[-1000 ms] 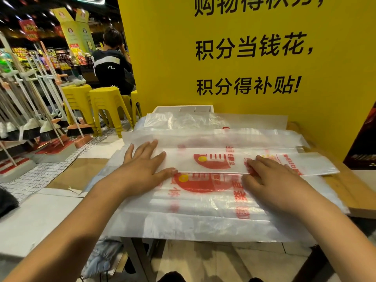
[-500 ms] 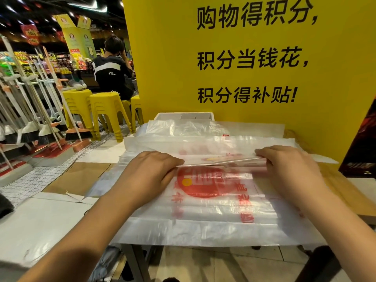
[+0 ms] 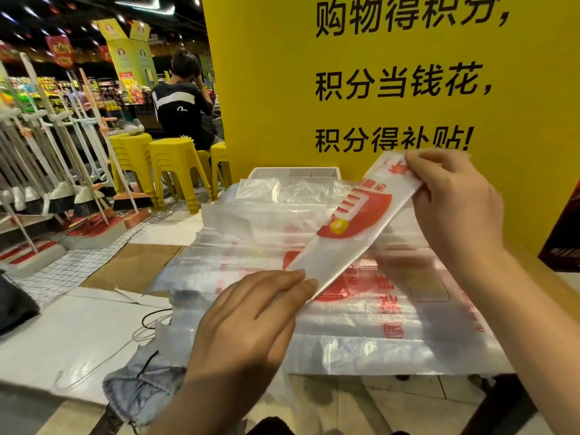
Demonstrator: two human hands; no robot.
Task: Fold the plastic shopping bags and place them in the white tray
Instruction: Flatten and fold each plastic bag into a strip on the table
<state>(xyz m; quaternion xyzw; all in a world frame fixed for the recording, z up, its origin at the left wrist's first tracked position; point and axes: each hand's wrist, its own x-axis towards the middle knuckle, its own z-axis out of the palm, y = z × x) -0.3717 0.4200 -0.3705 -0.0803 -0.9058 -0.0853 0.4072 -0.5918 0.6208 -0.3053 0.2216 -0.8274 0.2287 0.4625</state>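
Observation:
A clear plastic shopping bag folded into a long narrow strip (image 3: 354,227), printed with a red and yellow logo, hangs slanted in the air above the table. My right hand (image 3: 452,202) pinches its upper end near the yellow wall. My left hand (image 3: 251,315) holds its lower end between thumb and fingers. Under the strip lies a stack of flat unfolded bags (image 3: 361,315) with red print, covering the table top. The white tray (image 3: 266,172) stands at the far edge against the wall, partly hidden by loose bags.
A yellow wall panel (image 3: 282,89) with black writing rises right behind the table. Yellow stools (image 3: 175,161), a seated person (image 3: 182,102) and a rack of brooms (image 3: 62,171) stand at the left. The wooden table edge (image 3: 558,287) shows at the right. Cables lie on the floor.
The folded strip has been lifted off the stack and turned from lying level to a slant. My right hand rose toward the wall; my left hand drew back toward me.

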